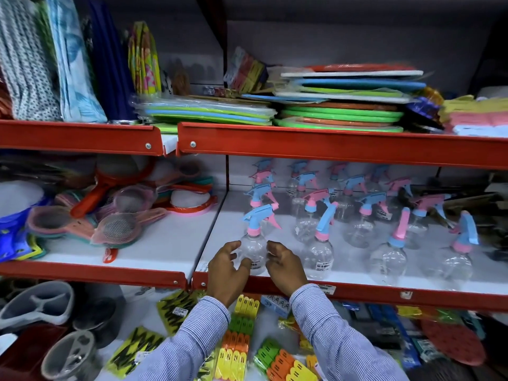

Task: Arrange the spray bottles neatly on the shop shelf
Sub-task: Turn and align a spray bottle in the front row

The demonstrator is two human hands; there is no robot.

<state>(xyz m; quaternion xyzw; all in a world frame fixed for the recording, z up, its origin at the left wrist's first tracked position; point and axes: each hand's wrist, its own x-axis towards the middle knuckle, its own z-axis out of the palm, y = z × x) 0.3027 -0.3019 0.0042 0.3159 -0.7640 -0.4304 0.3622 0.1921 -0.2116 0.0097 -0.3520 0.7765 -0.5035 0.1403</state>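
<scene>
Several clear spray bottles with pink and blue trigger heads stand in rows on the white middle shelf [357, 273]. The front left bottle [254, 248] stands upright near the shelf's front edge, its blue trigger head pointing left. My left hand [226, 269] is beside its left side and my right hand [283, 264] beside its right side, fingers curled and apart. Whether the fingers touch the bottle is unclear. Further front-row bottles [320, 255] [389, 259] [461, 261] stand to the right with their heads turned various ways.
The shelf edges are red rails [330, 145]. Strainers and sieves [115, 226] lie on the left half of the middle shelf. Stacked coloured mats [341, 111] fill the shelf above. Packs of clothes pegs [239, 339] and grey holders [35, 303] lie below.
</scene>
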